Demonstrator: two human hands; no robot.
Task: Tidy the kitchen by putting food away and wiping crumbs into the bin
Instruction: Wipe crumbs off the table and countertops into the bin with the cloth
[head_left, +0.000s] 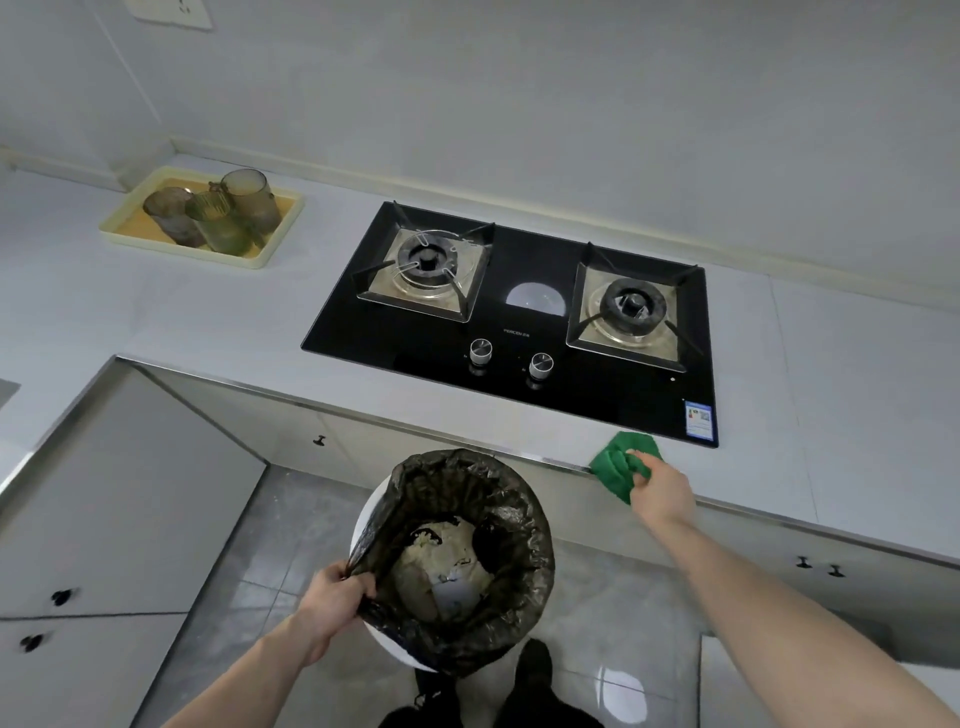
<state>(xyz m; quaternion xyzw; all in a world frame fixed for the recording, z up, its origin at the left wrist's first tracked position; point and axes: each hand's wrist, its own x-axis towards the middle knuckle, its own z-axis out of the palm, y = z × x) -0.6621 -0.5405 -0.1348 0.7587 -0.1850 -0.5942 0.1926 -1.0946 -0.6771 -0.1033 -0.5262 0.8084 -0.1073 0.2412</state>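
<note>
A white bin (370, 522) lined with a black bag (511, 525) hangs below the counter's front edge, with pale food scraps and paper inside. My left hand (332, 603) grips the bag and rim at the bin's near left side. A green cloth (621, 460) lies on the white counter (208, 322) at its front edge, just below the hob's right corner. My right hand (662, 491) pinches the cloth, which droops partly over the metal edge strip.
A black two-burner gas hob (519, 332) with two knobs sits in the counter. A yellow tray (260, 254) with tinted glasses stands at the back left. White cabinets with dark handles run below and along the left. Grey floor tiles and my dark shoes lie beneath.
</note>
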